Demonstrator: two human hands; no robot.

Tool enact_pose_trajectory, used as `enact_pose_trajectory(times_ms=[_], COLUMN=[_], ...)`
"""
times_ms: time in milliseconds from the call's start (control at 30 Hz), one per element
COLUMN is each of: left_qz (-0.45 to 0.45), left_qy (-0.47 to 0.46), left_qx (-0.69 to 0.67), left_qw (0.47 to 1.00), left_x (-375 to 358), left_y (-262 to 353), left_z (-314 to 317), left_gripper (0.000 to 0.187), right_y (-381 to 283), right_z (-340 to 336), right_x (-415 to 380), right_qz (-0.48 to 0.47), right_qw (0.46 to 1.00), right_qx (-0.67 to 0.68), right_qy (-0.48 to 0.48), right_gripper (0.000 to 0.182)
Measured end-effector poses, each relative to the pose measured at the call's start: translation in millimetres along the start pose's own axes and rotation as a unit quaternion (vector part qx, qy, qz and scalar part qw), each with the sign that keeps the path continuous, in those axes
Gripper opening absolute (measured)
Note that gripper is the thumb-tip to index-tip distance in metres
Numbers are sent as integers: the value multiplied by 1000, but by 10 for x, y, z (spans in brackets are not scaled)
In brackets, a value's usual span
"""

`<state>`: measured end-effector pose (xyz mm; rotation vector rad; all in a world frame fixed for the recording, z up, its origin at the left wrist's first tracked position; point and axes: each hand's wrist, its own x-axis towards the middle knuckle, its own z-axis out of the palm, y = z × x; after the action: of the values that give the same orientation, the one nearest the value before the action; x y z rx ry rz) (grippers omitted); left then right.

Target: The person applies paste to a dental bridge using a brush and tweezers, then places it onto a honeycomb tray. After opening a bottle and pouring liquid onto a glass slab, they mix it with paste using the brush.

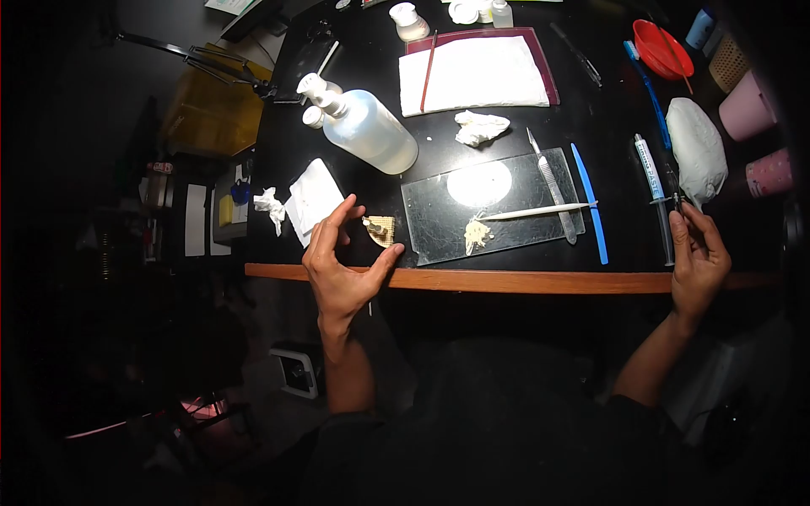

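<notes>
My left hand is at the table's front edge, thumb and fingers spread around a small tan honeycomb-patterned block. A small greyish piece sits on that block. Whether the fingertips touch the block is not clear. On the right, my right hand has its thumb and fingers pinched at a thin dark tool, whose kind I cannot make out. Beside it lies a syringe with a label reading "PASTE". A white, rounded bag-like bundle is just beyond the right fingertips.
A glass slab holds cream paste, a white-handled tool and a scalpel handle. Nearby are a blue stick, a pump bottle, crumpled tissue, a folded white cloth and a red bowl.
</notes>
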<state>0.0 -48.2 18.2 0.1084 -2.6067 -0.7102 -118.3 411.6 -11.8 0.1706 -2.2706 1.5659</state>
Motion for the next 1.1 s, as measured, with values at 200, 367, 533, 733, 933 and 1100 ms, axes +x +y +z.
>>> enact_pose_trajectory(times_ms=[200, 367, 533, 733, 933, 1100], left_qz=[-43, -83, -108, -99, -93, -85], left_qy=[-3, -25, -42, -88, -90, -48], left_qx=[-54, -136, -216, -215, -216, -237], left_qw=[998, 987, 969, 968, 968, 967], left_x=[-26, -36, -70, -48, 23, 54], left_y=[-32, -66, -92, -85, -36, 12], left_z=[27, -14, -42, -171, -221, -180], left_gripper=[79, 80, 83, 87, 89, 87], right_y=[-2, -9, -4, -162, -275, -456], right_z=[10, 10, 17, 77, 196, 294], right_x=[-32, -20, -24, -16, -6, -15], right_qz=[14, 8, -25, -95, -152, -129], right_qw=[999, 998, 997, 986, 978, 979], right_qx=[-29, -48, -66, -126, -133, -146], right_qy=[-11, -29, -34, -45, -47, -58], right_gripper=[22, 23, 24, 25, 27, 22])
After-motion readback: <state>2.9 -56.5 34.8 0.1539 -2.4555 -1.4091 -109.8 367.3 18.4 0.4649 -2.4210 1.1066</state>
